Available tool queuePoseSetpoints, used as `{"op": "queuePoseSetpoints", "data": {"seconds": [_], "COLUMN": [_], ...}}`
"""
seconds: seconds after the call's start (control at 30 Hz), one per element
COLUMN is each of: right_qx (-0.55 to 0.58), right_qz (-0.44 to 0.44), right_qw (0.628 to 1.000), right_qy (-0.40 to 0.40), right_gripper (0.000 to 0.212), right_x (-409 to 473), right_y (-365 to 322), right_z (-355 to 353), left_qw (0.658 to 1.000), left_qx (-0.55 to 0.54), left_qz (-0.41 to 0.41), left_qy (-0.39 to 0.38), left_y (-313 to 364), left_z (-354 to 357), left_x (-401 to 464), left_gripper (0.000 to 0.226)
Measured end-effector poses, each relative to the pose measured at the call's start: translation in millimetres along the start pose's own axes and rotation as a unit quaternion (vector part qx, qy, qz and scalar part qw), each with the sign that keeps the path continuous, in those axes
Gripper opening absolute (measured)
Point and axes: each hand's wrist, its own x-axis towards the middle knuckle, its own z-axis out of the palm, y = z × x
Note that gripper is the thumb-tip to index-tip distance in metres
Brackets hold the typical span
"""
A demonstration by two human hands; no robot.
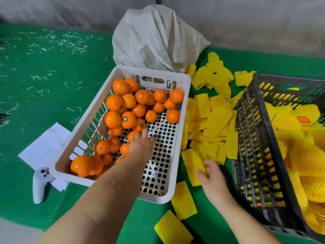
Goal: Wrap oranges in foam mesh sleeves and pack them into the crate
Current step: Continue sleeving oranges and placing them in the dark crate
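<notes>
White sack (158, 37) at back, game controller (40, 184) on paper (45, 145) w/ green mat (44, 71)

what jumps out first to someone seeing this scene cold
Bright oranges fill the left and far part of the white basket at centre, where the left hand reaches in. Yellow foam sleeves lie heaped on the green mat beside it, the right hand on one, and a dark crate of wrapped fruit stands at right.

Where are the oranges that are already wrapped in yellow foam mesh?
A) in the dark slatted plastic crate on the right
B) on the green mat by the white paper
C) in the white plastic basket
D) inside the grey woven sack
A: the dark slatted plastic crate on the right holds the oranges wrapped in yellow foam mesh, while the white perforated plastic basket holds only bare oranges.
</notes>
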Motion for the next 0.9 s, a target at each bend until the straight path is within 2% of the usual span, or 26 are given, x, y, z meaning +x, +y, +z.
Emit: {"op": "queuePoseSetpoints", "data": {"seconds": [0.07, 0.17, 0.23, 0.27, 0.33, 0.37, 0.47, 0.53, 0.6, 0.73, 0.83, 0.9], "right_qx": [0.131, 0.190, 0.192, 0.189, 0.190, 0.197, 0.253, 0.258, 0.279, 0.372, 0.356, 0.348], "right_qz": [0.000, -0.037, -0.065, -0.070, -0.070, -0.072, -0.072, -0.072, -0.054, -0.018, -0.034, -0.035], "right_qw": [0.991, 0.980, 0.979, 0.979, 0.977, 0.973, 0.957, 0.958, 0.956, 0.928, 0.934, 0.937], "right_qy": [0.015, 0.046, 0.029, 0.003, -0.066, -0.095, -0.124, -0.103, -0.072, -0.003, 0.020, 0.003], "right_gripper": [0.035, 0.021, 0.011, 0.018, 0.043, 0.049, 0.041, 0.034, 0.018, 0.029, 0.018, 0.010], "right_x": [-4.4, -12.1, -20.2, -25.2, -35.5, -40.0, -52.1, -56.7, -60.5, -65.1, -63.1, -63.3], "right_y": [-22.7, -56.5, -76.3, -84.2, -92.0, -93.5, -96.0, -96.7, -99.8, -115.6, -129.5, -136.1], "right_z": [-4.0, -9.9, -13.1, -14.2, -11.6, -8.2, -1.5, -0.2, -0.8, -5.5, -6.4, -9.7], "left_qw": [1.000, 0.995, 0.982, 0.969, 0.918, 0.877, 0.715, 0.617, 0.566, 0.517, 0.469, 0.463], "left_qx": [-0.017, -0.094, -0.186, -0.235, -0.351, -0.421, -0.629, -0.733, -0.788, -0.834, -0.858, -0.855], "left_qz": [-0.013, -0.017, -0.001, 0.007, 0.021, 0.031, 0.082, 0.122, 0.144, 0.173, 0.212, 0.230], "left_qy": [-0.009, -0.027, 0.017, 0.070, 0.185, 0.230, 0.294, 0.257, 0.195, 0.080, -0.003, -0.029], "left_y": [-6.7, -13.1, -12.8, -12.6, -13.1, -12.8, -3.5, 7.6, 17.2, 31.7, 38.0, 36.3], "left_z": [1.2, -13.1, -32.5, -42.5, -59.0, -65.2, -74.8, -73.6, -68.0, -51.4, -41.2, -37.5], "left_x": [0.8, -7.2, -21.7, -31.2, -57.6, -73.3, -124.8, -153.7, -175.1, -187.8, -188.5, -188.4], "left_gripper": [0.084, 0.072, 0.070, 0.069, 0.067, 0.065, 0.045, 0.038, 0.038, 0.042, 0.057, 0.057]}}
